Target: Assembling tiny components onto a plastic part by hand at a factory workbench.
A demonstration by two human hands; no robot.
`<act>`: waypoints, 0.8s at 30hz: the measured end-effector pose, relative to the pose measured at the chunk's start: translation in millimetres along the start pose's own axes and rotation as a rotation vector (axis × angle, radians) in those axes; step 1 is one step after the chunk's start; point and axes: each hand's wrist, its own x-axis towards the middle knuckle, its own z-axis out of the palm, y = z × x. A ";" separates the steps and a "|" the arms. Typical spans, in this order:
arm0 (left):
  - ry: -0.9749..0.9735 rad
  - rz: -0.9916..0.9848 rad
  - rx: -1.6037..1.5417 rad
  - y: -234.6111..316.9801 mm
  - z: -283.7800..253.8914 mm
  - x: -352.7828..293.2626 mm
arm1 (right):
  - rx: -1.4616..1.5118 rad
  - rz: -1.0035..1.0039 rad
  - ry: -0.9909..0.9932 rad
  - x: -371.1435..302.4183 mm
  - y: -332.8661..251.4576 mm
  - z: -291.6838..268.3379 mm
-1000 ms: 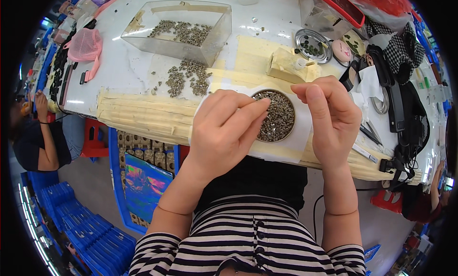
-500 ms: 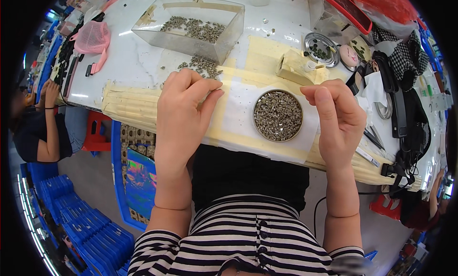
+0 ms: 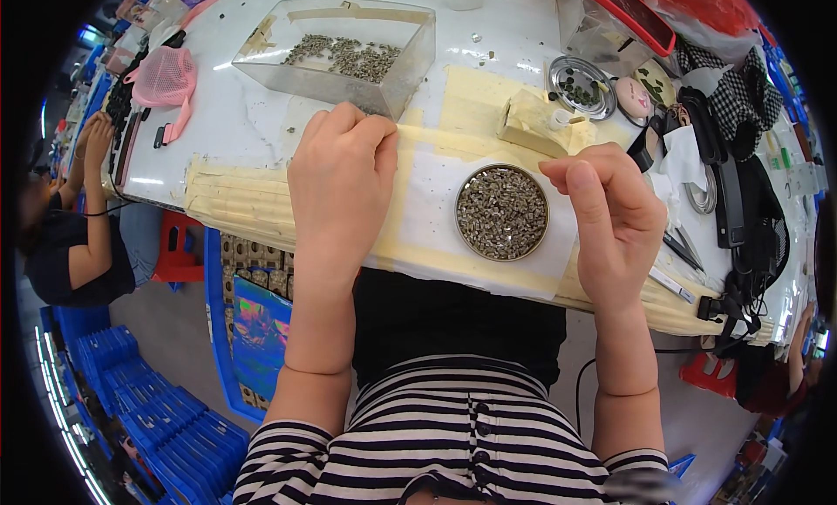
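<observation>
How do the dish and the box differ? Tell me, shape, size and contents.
The dish is round; the box is straight-sided. The dish is smaller than the box. The dish is covered across; the box's floor shows bare patches. Both hold small metallic pieces.

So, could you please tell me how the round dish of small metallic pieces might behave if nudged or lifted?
The round dish looks wide and shallow, so a nudge would probably slide it across the white sheet rather than tip it. The loose metallic pieces crowd it, so it may feel heavy for its size and could spill if tilted.
</observation>
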 end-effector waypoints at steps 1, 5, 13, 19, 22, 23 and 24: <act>-0.007 0.000 0.005 0.8 -1.0 0.7 | 0.000 0.000 0.000 -0.1 -0.1 -0.3; -0.030 -0.011 -0.027 3.3 -3.0 2.8 | 0.008 -0.016 0.005 0.2 -1.3 -0.8; 0.032 -0.066 -0.286 9.3 -8.2 -0.7 | 0.035 -0.041 0.006 0.6 0.0 -0.3; -0.105 -0.282 -1.069 35.1 -15.1 -10.3 | -0.056 -0.039 -0.115 1.9 -2.0 2.0; -0.239 -0.350 -1.367 43.9 -11.3 -10.4 | -0.077 -0.028 -0.146 1.9 -2.8 3.6; -0.274 -0.373 -1.429 46.1 -9.4 -10.1 | -0.076 -0.026 -0.149 2.1 -2.6 3.7; -0.310 -0.396 -1.490 47.3 -6.6 -10.1 | -0.070 -0.037 -0.154 2.4 -2.7 3.6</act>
